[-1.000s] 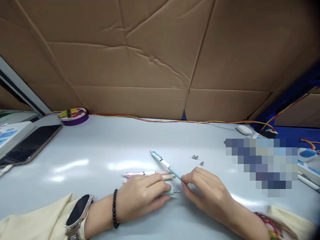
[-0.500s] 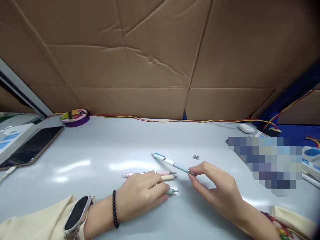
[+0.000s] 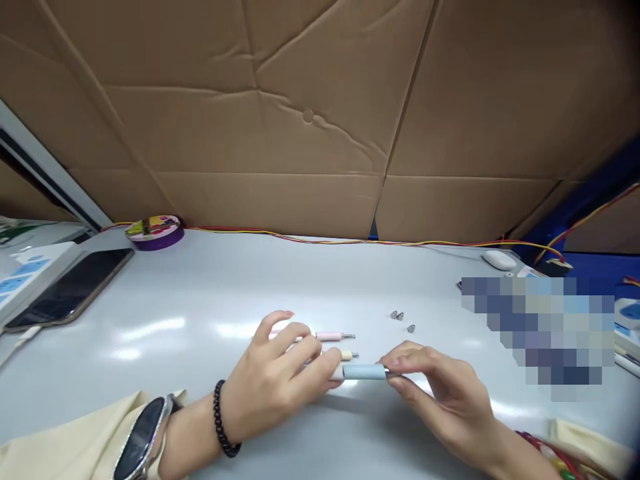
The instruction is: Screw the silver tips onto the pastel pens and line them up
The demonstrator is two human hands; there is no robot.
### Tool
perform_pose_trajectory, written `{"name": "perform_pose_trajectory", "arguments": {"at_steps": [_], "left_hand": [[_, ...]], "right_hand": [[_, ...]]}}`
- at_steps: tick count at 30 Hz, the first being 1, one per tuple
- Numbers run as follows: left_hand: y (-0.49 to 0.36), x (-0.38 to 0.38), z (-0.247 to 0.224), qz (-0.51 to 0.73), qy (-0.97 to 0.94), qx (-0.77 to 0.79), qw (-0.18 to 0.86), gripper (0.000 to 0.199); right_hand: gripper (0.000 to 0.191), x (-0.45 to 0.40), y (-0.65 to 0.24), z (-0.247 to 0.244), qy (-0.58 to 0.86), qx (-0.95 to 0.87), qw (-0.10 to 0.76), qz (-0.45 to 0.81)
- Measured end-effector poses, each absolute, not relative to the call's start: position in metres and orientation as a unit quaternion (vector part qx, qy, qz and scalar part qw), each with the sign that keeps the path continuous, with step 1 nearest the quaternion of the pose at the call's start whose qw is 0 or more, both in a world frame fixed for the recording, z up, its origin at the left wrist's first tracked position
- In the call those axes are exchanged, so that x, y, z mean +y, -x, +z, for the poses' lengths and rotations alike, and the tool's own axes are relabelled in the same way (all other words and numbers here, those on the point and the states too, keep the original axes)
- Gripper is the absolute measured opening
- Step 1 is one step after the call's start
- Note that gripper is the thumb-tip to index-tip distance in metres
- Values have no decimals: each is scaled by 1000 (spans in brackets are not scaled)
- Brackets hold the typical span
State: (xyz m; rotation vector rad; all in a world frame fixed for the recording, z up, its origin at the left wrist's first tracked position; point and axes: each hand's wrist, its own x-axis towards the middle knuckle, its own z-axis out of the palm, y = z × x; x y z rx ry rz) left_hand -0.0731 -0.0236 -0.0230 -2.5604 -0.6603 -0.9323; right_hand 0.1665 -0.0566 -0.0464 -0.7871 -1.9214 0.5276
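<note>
A light blue and white pen [image 3: 364, 372] is held level between my hands, low over the grey table. My left hand [image 3: 285, 380] grips its white part, with the index finger raised and apart. At the other end my right hand [image 3: 445, 390] pinches the metal tip between thumb and fingers. Behind my left hand lie a pink pen [image 3: 330, 337] and a cream pen [image 3: 345, 355], both with thin metal ends bare and their far parts partly covered by my fingers. Three small grey metal cones, like pen tips [image 3: 411, 329], sit beyond my right hand.
A dark phone [image 3: 75, 287] with a white cable lies left, near a purple round tin [image 3: 156, 233]. Red and yellow wires [image 3: 320, 241] run along the back under a cardboard wall [image 3: 280, 147]. A white mouse-shaped object [image 3: 499, 259] and a blurred-out item [image 3: 545, 327] are on the right.
The blue pen has come down and toward me, turned level, and my left hand now grips it. A third small cone lies on the table. The green pen under my left hand no longer shows.
</note>
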Motion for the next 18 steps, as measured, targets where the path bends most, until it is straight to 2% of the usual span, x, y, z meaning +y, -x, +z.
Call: {"name": "perform_pose_trajectory", "arguments": {"at_steps": [3,6,11,15,18], "left_hand": [[75,-23,-29,-279,923,-225,139,31],[76,-22,-33,-258,930,-233,117,38],[75,-22,-33,-228,935,-247,115,37],[74,-23,-33,-228,941,-227,108,31],[73,-24,-34,-228,942,-218,111,28]], "right_hand": [[28,-54,-167,-47,326,-818,431,200],[27,-50,-168,-46,308,-845,404,165],[17,-51,-169,-40,325,-860,358,162],[18,-53,-164,-39,404,-833,325,191],[17,-53,-161,-39,410,-829,325,199]]}}
